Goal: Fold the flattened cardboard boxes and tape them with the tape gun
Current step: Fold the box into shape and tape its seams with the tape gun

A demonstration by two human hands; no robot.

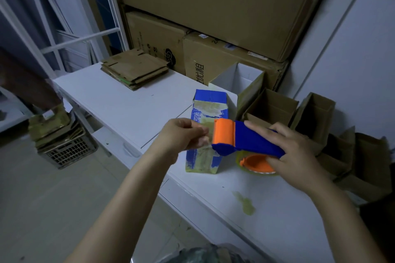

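Your right hand (297, 151) grips the blue-and-orange tape gun (245, 139) by its blue body, index finger stretched along the top and the thumb down by the orange-cored tape roll (256, 163). The gun's orange roller end points toward 9 o'clock. There your left hand (181, 134) has its fingers curled, pinching the free end of the clear tape (205, 142). Directly below both hands a blue-and-white box (208, 113), patched with yellowed tape, sits on the white table (119, 102). From the hands, the stack of flattened cardboard boxes (134, 69) lies on the table at 11 o'clock, well apart from the gun. At 1 o'clock stands an open white box (241, 79), and open brown boxes (271, 107) crowd from 2 to 3 o'clock. Large cartons (213, 6) are piled at 12 o'clock. A crumpled scrap of tape (245, 203) lies on the table at 5 o'clock, and a dark plastic crate (68, 151) loaded with cardboard sits on the floor at 9 o'clock.
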